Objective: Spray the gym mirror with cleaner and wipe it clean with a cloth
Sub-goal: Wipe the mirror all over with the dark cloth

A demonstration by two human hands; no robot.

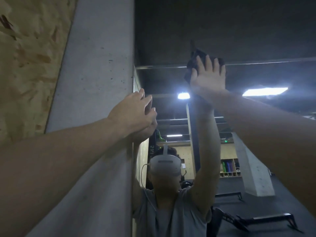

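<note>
Head cam: our right hand (207, 77) is flat, fingers straight, pressing the dark cloth (194, 62) high on the mirror (256, 40), so it's the one on the glass. Left hand (135, 112) rests loose, holding nothing, at the mirror's left edge by the concrete pillar (95, 82). Unwiped glass probably runs below and right.

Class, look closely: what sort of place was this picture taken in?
Most likely a gym: a large wall mirror reflects dark flooring, low black equipment frames and cubby shelves holding rolled mats.
</note>
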